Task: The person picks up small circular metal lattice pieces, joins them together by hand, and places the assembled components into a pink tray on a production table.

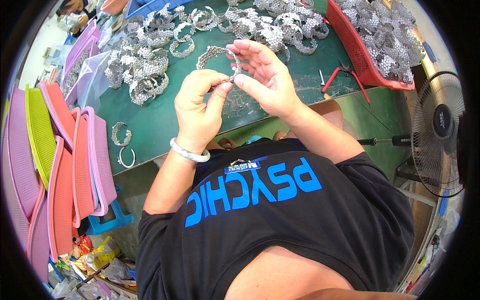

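The left hand [200, 97] has a narrow thumb-and-forefinger grip on the near end of the grey honeycomb band [215, 50], raised above the tabletop [160, 120], presumably leaving its curve visible. The right hand [270, 80] curls around its right side, perhaps as support; whether it presses, I can't tell from here.

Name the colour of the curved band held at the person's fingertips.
The curved band is silver-grey; the head view shows it best.
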Demonstrator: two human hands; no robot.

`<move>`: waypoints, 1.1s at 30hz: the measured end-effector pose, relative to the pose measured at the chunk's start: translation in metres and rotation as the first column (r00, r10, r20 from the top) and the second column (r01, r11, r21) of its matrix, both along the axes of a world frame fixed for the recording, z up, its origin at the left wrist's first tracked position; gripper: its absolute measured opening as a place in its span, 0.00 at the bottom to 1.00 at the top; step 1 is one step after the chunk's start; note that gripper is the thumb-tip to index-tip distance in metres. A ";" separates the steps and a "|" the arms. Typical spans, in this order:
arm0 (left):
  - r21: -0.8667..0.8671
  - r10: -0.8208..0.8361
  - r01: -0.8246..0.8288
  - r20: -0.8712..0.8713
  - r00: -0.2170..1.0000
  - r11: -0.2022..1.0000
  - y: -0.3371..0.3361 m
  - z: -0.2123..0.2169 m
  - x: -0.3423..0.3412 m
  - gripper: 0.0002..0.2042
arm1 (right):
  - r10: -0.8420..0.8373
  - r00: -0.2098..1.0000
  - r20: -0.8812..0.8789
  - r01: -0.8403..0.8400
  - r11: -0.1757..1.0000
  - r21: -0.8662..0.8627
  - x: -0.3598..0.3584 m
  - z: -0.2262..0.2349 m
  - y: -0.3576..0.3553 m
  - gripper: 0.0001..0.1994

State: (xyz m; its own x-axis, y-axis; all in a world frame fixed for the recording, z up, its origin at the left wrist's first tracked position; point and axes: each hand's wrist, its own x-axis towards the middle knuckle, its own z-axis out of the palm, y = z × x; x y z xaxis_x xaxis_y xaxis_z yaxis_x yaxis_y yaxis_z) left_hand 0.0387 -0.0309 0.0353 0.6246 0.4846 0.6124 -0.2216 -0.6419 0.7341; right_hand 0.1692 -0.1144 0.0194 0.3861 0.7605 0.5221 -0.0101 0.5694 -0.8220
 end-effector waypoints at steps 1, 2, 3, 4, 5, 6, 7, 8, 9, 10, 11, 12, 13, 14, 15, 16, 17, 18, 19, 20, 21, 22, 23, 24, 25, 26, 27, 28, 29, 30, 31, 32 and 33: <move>0.028 0.011 -0.011 -0.001 1.000 1.000 0.000 0.001 0.000 0.04 | 0.003 1.000 -0.003 -0.003 1.000 0.000 0.000 0.000 0.000 0.26; 0.056 0.022 -0.022 -0.002 1.000 0.998 0.000 0.001 0.000 0.04 | 0.006 1.000 -0.006 -0.006 1.000 0.000 -0.001 0.001 -0.001 0.26; 0.082 0.036 -0.036 -0.005 0.999 0.996 0.000 0.001 -0.001 0.04 | 0.009 1.000 -0.009 -0.009 1.000 0.000 -0.001 0.002 -0.001 0.26; 0.108 0.050 -0.049 -0.008 0.999 0.993 0.000 0.000 -0.001 0.05 | 0.012 1.000 -0.007 -0.012 1.000 0.001 -0.001 0.002 -0.001 0.26; 0.133 0.065 -0.063 -0.011 0.998 0.989 0.000 0.000 -0.001 0.05 | 0.016 1.000 -0.005 -0.016 1.000 0.001 -0.001 0.002 -0.001 0.25; 0.148 0.068 -0.066 -0.010 0.998 0.987 0.000 0.000 -0.001 0.05 | 0.020 1.000 -0.003 -0.020 1.000 0.002 -0.001 0.002 -0.001 0.25; 0.162 0.071 -0.069 -0.009 0.997 0.984 0.000 0.001 -0.001 0.05 | 0.016 1.000 0.014 -0.016 1.000 0.000 -0.001 0.002 -0.001 0.26; 0.176 0.074 -0.072 -0.008 0.997 0.982 0.000 0.001 -0.001 0.05 | 0.013 0.999 0.030 -0.013 1.000 -0.002 0.000 0.001 -0.002 0.26; 0.189 0.078 -0.075 -0.010 0.997 0.979 -0.001 0.002 -0.002 0.05 | 0.010 0.999 0.047 -0.010 1.000 -0.003 0.000 0.001 -0.002 0.26; 0.201 0.082 -0.078 -0.012 0.997 0.977 -0.001 0.002 -0.002 0.05 | 0.010 0.999 0.048 -0.010 1.000 -0.002 0.000 0.001 -0.002 0.26; 0.213 0.086 -0.081 -0.014 0.996 0.974 -0.001 0.002 -0.002 0.05 | 0.011 0.999 0.048 -0.010 1.000 -0.001 0.000 0.001 -0.002 0.26; 0.223 0.087 -0.082 -0.013 0.996 0.971 -0.001 0.002 -0.002 0.05 | 0.011 0.999 0.049 -0.011 1.000 0.000 0.000 0.001 -0.002 0.26; 0.233 0.088 -0.083 -0.013 0.996 0.969 -0.001 0.002 -0.002 0.05 | 0.006 0.999 0.050 -0.006 1.000 -0.002 0.000 0.000 -0.003 0.26; 0.243 0.089 -0.083 -0.013 0.996 0.966 -0.001 0.002 -0.001 0.05 | 0.002 0.999 0.051 -0.002 1.000 -0.004 0.001 0.000 -0.003 0.26; 0.189 0.061 -0.058 -0.009 0.998 0.980 0.000 0.001 -0.001 0.04 | -0.003 0.999 0.052 0.003 1.000 -0.006 0.001 0.000 -0.003 0.26; 0.134 0.036 -0.035 -0.003 0.999 0.990 0.001 0.000 0.000 0.04 | -0.012 0.997 0.077 0.014 1.000 -0.016 0.002 0.000 -0.003 0.26; 0.080 0.011 -0.011 0.005 1.000 0.997 0.002 0.000 0.001 0.04 | -0.022 0.995 0.102 0.025 0.999 -0.026 0.003 0.000 -0.004 0.26; -0.064 -0.053 0.050 -0.030 0.998 0.997 0.004 0.000 0.000 0.03 | -0.031 0.992 0.126 0.036 0.999 -0.036 0.005 0.000 -0.005 0.26; -0.208 -0.116 0.102 -0.055 0.992 0.973 0.007 0.000 -0.002 0.03 | -0.031 0.990 0.138 0.040 0.997 -0.068 0.007 0.003 -0.005 0.26; -0.348 -0.182 0.147 -0.070 0.981 0.926 0.010 0.000 -0.005 0.02 | -0.030 0.988 0.150 0.045 0.994 -0.099 0.010 0.008 -0.007 0.26; -0.498 -0.274 0.203 -0.073 0.959 0.843 0.014 0.000 -0.007 0.03 | -0.028 0.986 0.162 0.049 0.990 -0.130 0.012 0.010 -0.007 0.26; -0.537 -0.315 0.237 -0.057 0.948 0.810 0.017 0.000 -0.007 0.03 | 0.008 0.992 0.127 0.012 0.988 -0.157 0.013 0.010 -0.006 0.25; -0.574 -0.353 0.269 -0.038 0.935 0.773 0.019 0.000 -0.007 0.03 | 0.044 0.995 0.091 -0.027 0.983 -0.182 0.014 0.010 -0.006 0.25; -0.609 -0.391 0.300 -0.018 0.920 0.734 0.022 0.000 -0.007 0.03 | 0.079 0.995 0.054 -0.066 0.976 -0.206 0.014 0.009 -0.005 0.25; -0.626 -0.407 0.315 -0.003 0.914 0.714 0.023 0.000 -0.007 0.03 | 0.116 0.993 -0.014 -0.116 0.965 -0.237 0.014 0.008 -0.005 0.25; -0.641 -0.422 0.330 0.011 0.907 0.693 0.025 -0.001 -0.007 0.03 | 0.151 0.985 -0.083 -0.168 0.950 -0.263 0.013 0.008 -0.005 0.25; -0.656 -0.436 0.345 0.026 0.899 0.671 0.026 -0.001 -0.007 0.03 | 0.183 0.971 -0.153 -0.221 0.932 -0.286 0.013 0.008 -0.005 0.24; -0.658 -0.434 0.342 0.025 0.901 0.671 0.026 -0.001 -0.007 0.03 | 0.180 0.971 -0.157 -0.220 0.931 -0.293 0.012 0.008 -0.006 0.24; -0.659 -0.431 0.339 0.025 0.902 0.671 0.025 -0.001 -0.008 0.03 | 0.176 0.971 -0.162 -0.218 0.928 -0.301 0.012 0.009 -0.006 0.24; -0.660 -0.428 0.336 0.024 0.903 0.672 0.025 -0.001 -0.008 0.04 | 0.172 0.971 -0.166 -0.217 0.926 -0.308 0.011 0.009 -0.006 0.24; -0.663 -0.429 0.332 0.019 0.903 0.671 0.026 -0.001 -0.008 0.04 | 0.170 0.969 -0.180 -0.220 0.927 -0.303 0.011 0.008 -0.006 0.24; -0.665 -0.429 0.328 0.013 0.903 0.671 0.026 -0.001 -0.008 0.04 | 0.169 0.966 -0.195 -0.222 0.928 -0.298 0.011 0.007 -0.005 0.24; -0.667 -0.429 0.324 0.008 0.903 0.670 0.026 -0.001 -0.009 0.04 | 0.167 0.963 -0.209 -0.225 0.929 -0.293 0.011 0.006 -0.005 0.24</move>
